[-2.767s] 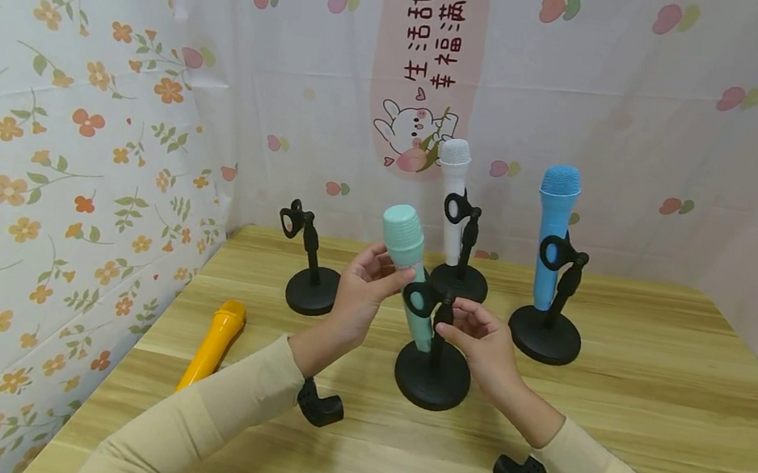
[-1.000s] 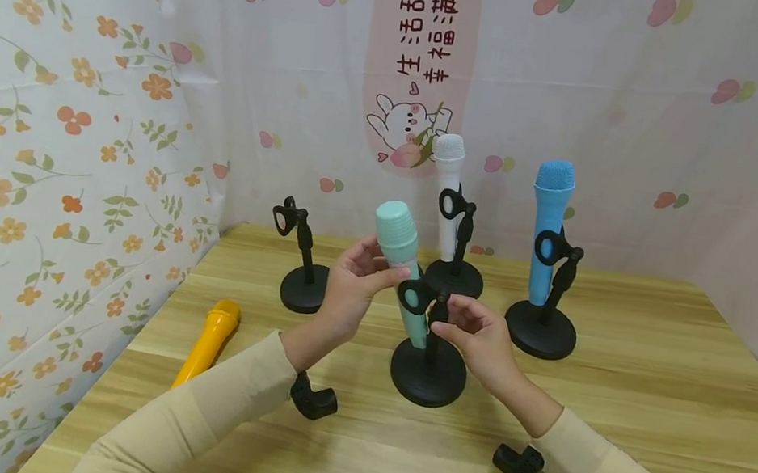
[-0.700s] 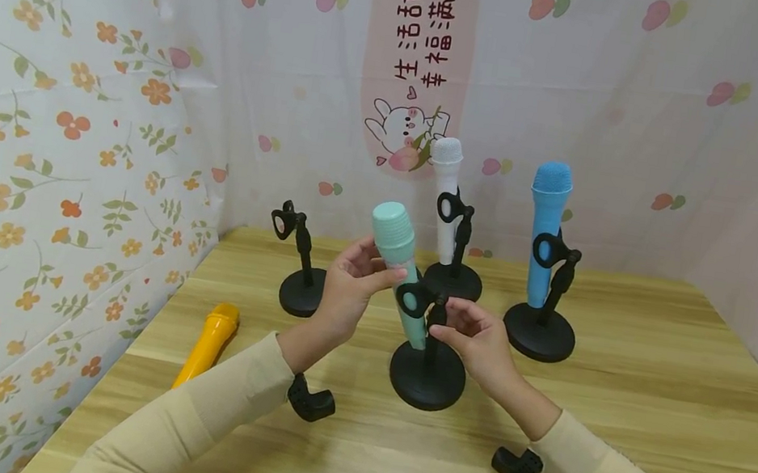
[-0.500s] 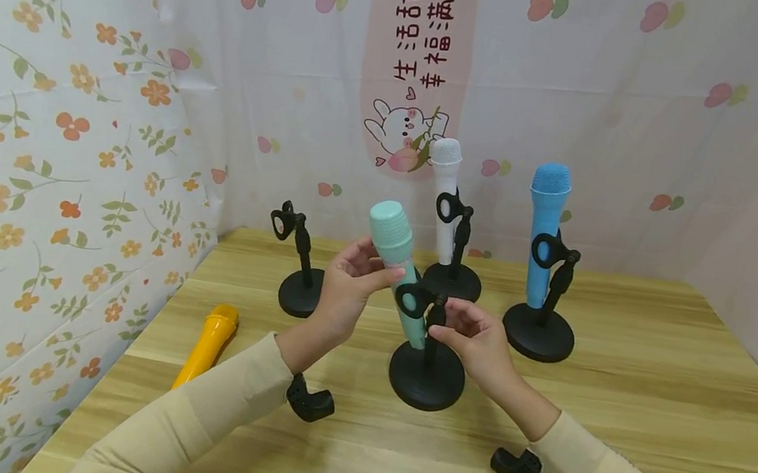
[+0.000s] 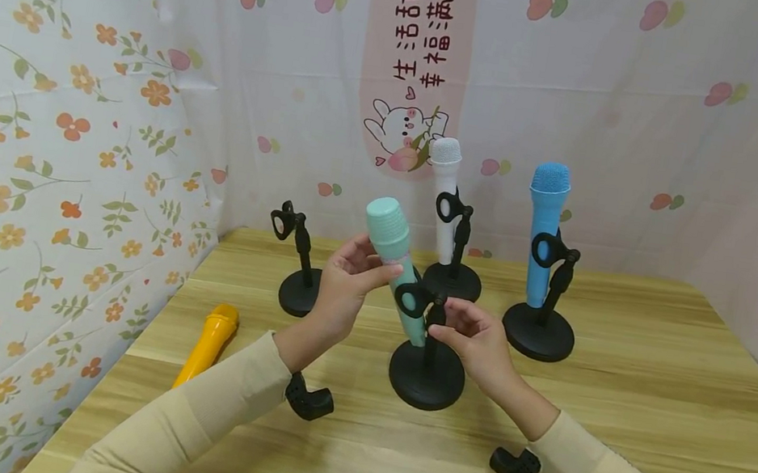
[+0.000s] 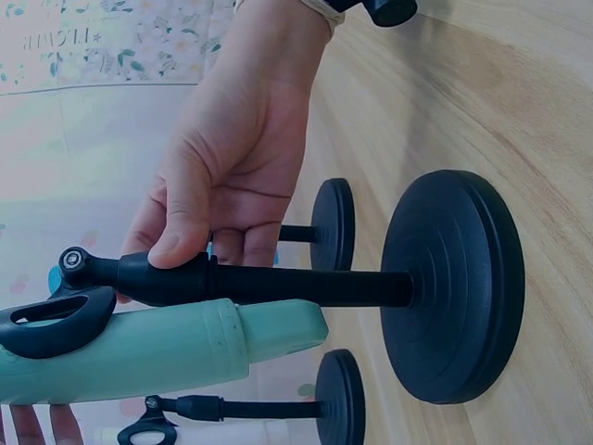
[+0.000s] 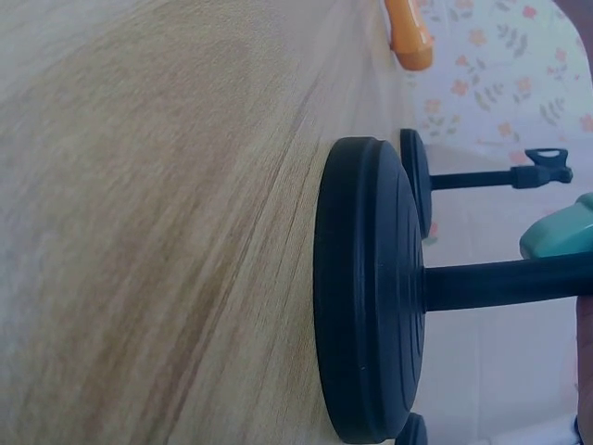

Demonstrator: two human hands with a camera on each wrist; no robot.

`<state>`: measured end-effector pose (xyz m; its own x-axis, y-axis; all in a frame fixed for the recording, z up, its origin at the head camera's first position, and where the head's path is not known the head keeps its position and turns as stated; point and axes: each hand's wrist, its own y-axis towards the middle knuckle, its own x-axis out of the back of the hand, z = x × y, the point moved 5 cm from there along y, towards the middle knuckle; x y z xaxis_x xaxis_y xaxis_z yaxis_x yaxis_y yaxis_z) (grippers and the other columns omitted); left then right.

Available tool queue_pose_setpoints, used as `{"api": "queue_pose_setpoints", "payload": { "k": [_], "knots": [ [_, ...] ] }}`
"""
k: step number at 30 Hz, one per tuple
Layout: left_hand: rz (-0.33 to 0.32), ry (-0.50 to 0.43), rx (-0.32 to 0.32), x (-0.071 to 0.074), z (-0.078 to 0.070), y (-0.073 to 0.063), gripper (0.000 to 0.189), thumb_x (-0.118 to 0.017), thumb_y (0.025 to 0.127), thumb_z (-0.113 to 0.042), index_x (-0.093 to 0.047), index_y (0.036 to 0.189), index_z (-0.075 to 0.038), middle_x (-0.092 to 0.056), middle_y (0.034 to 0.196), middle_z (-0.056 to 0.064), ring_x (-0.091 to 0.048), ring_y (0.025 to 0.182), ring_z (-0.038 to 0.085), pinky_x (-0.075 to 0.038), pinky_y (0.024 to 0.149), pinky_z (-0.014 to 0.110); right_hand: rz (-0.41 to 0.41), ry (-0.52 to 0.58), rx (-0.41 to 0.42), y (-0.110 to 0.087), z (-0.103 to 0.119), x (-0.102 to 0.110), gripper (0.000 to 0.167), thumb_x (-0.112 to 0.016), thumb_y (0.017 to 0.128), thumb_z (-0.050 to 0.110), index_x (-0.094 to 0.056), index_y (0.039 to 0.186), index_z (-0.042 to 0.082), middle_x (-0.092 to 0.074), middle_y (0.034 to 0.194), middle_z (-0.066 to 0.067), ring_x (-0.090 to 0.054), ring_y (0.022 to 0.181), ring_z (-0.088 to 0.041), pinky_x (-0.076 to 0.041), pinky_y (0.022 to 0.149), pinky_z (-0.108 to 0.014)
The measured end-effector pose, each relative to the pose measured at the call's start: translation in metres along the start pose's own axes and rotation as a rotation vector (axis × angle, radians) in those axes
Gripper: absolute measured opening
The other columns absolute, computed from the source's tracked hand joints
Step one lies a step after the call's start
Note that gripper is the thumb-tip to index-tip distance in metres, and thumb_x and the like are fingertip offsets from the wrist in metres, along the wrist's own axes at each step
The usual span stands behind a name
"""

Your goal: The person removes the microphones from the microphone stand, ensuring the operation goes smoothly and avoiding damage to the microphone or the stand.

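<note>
In the head view, my left hand (image 5: 346,285) pinches a mint-green microphone (image 5: 389,230) below its ribbed head, between thumb and fingers. The microphone leans left, its body passing through the ring clip of a black desktop stand (image 5: 426,382). On the right, my right hand (image 5: 477,341) grips the stand's post just under the clip. The left wrist view shows the right hand's thumb lying along the post, with the microphone's tapered tail (image 6: 283,329) close beside it. Only a few left fingers (image 6: 65,425) show there. In the right wrist view, the stand's round base (image 7: 366,287) sits on the table.
Behind stand a white microphone (image 5: 447,214) and a blue microphone (image 5: 546,221), each clipped in a black stand. A stand with an unfilled clip (image 5: 300,290) is at the back left. An orange microphone (image 5: 209,342) lies on the wooden table (image 5: 659,377) by the left forearm.
The mint-green microphone's head has tipped slightly further left with my left hand. My right hand keeps its hold on the post. The head view has shifted a little.
</note>
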<state>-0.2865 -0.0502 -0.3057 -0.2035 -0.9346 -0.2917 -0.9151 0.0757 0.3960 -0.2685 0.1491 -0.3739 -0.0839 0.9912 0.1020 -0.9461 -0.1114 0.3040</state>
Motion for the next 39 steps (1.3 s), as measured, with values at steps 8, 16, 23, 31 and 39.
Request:
{"api": "queue_pose_setpoints", "payload": {
  "k": [8, 16, 23, 31, 39],
  "knots": [
    [0.002, -0.010, -0.006, 0.0016, -0.0008, 0.0005, 0.038, -0.070, 0.084, 0.005, -0.063, 0.120, -0.006, -0.067, 0.112, 0.006, -0.063, 0.095, 0.020, -0.053, 0.086, 0.036, 0.003, -0.003, 0.005, 0.0003, 0.0007, -0.0007, 0.037, -0.074, 0.083, -0.003, -0.062, 0.117, -0.008, -0.067, 0.096, 0.000, -0.058, 0.091, -0.008, -0.050, 0.082, -0.018],
    [-0.010, -0.038, -0.005, 0.0037, -0.0029, 0.0014, 0.039, -0.070, 0.084, 0.006, -0.062, 0.121, -0.006, -0.066, 0.109, 0.006, -0.063, 0.096, 0.020, -0.053, 0.084, 0.036, -0.007, -0.010, 0.001, 0.0004, 0.0007, -0.0005, 0.037, -0.075, 0.082, -0.002, -0.062, 0.117, -0.008, -0.066, 0.095, 0.001, -0.059, 0.090, -0.008, -0.050, 0.081, -0.019],
    [-0.031, -0.070, 0.005, 0.0050, -0.0048, 0.0022, 0.041, -0.070, 0.083, 0.007, -0.063, 0.121, -0.007, -0.066, 0.108, 0.005, -0.063, 0.096, 0.019, -0.054, 0.080, 0.034, -0.014, 0.012, 0.002, 0.0011, -0.0011, -0.0003, 0.038, -0.074, 0.082, -0.005, -0.060, 0.118, -0.010, -0.066, 0.094, 0.008, -0.059, 0.092, -0.006, -0.050, 0.082, -0.018],
    [-0.048, -0.087, 0.014, 0.0047, -0.0068, 0.0014, 0.043, -0.069, 0.083, 0.008, -0.061, 0.124, -0.006, -0.066, 0.108, 0.004, -0.062, 0.096, 0.019, -0.055, 0.079, 0.033, -0.016, 0.014, 0.001, 0.0012, -0.0028, 0.0003, 0.039, -0.074, 0.082, -0.005, -0.060, 0.119, -0.010, -0.066, 0.095, 0.008, -0.060, 0.095, -0.004, -0.050, 0.083, -0.018],
    [-0.057, -0.073, 0.014, 0.0062, -0.0082, -0.0007, 0.046, -0.068, 0.084, 0.008, -0.059, 0.128, -0.005, -0.066, 0.111, 0.005, -0.062, 0.097, 0.018, -0.054, 0.080, 0.033, -0.010, 0.000, 0.009, 0.0004, -0.0023, -0.0001, 0.039, -0.074, 0.082, -0.005, -0.061, 0.119, -0.010, -0.065, 0.093, 0.006, -0.059, 0.091, -0.006, -0.050, 0.077, -0.018]
  ]
}}
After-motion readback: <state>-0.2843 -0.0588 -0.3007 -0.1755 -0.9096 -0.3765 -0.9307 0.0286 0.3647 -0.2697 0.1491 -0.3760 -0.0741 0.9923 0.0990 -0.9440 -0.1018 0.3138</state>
